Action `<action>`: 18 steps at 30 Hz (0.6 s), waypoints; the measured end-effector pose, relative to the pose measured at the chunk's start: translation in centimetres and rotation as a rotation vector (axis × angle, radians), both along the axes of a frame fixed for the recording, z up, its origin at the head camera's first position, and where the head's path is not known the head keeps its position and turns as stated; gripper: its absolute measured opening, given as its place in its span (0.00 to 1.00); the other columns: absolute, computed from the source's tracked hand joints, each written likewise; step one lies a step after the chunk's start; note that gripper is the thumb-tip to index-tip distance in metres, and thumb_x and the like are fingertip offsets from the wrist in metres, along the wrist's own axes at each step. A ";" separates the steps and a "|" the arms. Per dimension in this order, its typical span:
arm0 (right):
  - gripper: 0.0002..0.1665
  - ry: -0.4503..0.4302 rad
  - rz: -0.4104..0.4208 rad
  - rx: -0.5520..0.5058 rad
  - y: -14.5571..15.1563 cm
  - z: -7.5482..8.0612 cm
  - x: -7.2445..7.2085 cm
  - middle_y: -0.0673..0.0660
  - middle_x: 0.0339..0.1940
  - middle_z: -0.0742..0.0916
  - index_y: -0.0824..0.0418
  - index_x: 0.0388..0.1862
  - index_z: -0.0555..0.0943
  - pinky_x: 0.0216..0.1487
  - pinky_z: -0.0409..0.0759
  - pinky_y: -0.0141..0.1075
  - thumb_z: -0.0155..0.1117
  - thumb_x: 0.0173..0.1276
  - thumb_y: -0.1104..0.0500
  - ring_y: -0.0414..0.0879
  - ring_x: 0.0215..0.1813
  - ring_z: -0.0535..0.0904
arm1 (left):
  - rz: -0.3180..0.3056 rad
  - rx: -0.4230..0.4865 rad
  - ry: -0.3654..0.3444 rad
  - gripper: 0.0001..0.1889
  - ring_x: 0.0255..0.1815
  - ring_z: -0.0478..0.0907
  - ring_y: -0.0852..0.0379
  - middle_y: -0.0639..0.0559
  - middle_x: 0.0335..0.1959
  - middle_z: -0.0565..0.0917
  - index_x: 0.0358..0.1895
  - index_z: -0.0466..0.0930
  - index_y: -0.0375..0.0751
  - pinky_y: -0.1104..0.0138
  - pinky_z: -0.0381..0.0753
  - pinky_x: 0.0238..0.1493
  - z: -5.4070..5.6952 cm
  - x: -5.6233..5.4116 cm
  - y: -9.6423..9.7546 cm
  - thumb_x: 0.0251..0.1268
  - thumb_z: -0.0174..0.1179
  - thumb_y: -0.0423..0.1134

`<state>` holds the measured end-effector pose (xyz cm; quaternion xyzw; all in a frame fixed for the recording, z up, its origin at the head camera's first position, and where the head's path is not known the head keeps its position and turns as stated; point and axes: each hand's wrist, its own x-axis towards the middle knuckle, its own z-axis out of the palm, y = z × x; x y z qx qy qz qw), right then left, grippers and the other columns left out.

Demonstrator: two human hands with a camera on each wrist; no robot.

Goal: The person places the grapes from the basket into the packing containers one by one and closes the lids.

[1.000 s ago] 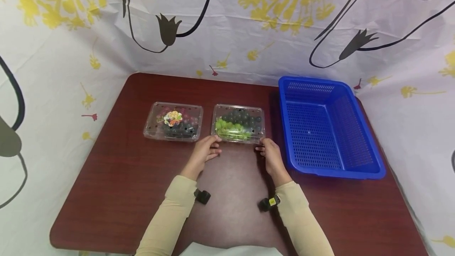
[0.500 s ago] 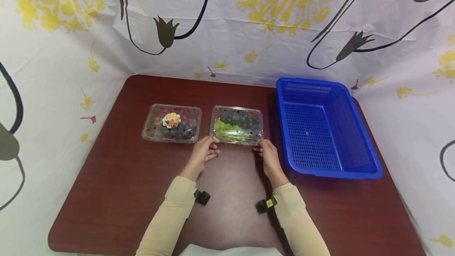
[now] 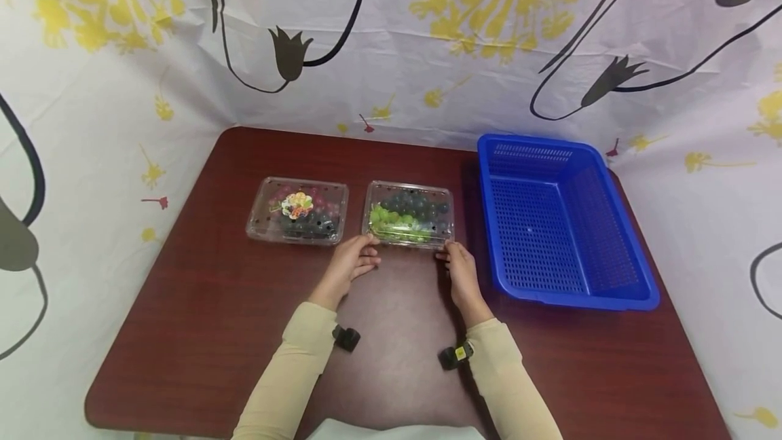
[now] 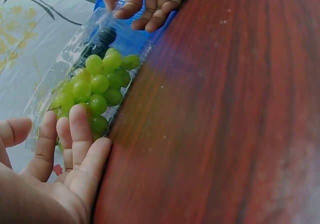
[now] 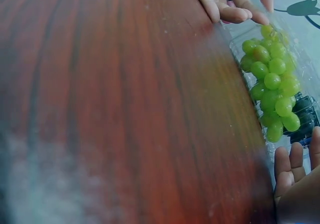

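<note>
A clear plastic clamshell box (image 3: 411, 214) of green grapes (image 4: 95, 84) and dark grapes (image 3: 415, 204) lies flat in the middle of the table. At its front left corner my left hand (image 3: 349, 263) pinches the edge, thumb above and fingers at the front side. My right hand (image 3: 463, 273) does the same at the front right corner; its thumb is hidden in the right wrist view. The lid is down over the fruit. Left of it lies a second clear box (image 3: 298, 210) with red and dark grapes and a fruit sticker on top.
A blue plastic basket (image 3: 632, 250) with slotted sides stands on the right part of the brown table (image 3: 201, 331). Printed cloth (image 3: 391, 32) hangs behind and on both sides of the tabletop.
</note>
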<state>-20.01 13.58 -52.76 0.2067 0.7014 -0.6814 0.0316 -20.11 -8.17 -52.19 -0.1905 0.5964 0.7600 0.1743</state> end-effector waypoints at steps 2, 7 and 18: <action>0.15 0.004 -0.001 0.000 0.0 0.0 0.0 0.46 0.29 0.81 0.54 0.26 0.75 0.39 0.67 0.33 0.48 0.73 0.55 0.38 0.37 0.77 | -0.003 0.004 -0.007 0.18 0.30 0.81 0.60 0.54 0.28 0.78 0.51 0.79 0.34 0.66 0.83 0.42 0.0 0.0 0.0 0.72 0.51 0.46; 0.15 0.021 0.000 -0.002 0.0 0.0 0.1 0.45 0.30 0.82 0.56 0.29 0.76 0.43 0.67 0.33 0.47 0.75 0.54 0.38 0.38 0.78 | -0.011 0.011 -0.012 0.20 0.30 0.81 0.61 0.55 0.28 0.78 0.50 0.78 0.32 0.65 0.82 0.45 0.0 -0.1 -0.1 0.71 0.52 0.48; 0.16 0.030 0.009 0.003 -0.1 -0.3 0.2 0.45 0.30 0.82 0.58 0.31 0.78 0.46 0.65 0.34 0.46 0.75 0.54 0.38 0.38 0.77 | -0.018 0.007 -0.012 0.21 0.31 0.80 0.61 0.55 0.29 0.78 0.51 0.78 0.32 0.62 0.81 0.50 -0.1 0.1 -0.1 0.71 0.53 0.48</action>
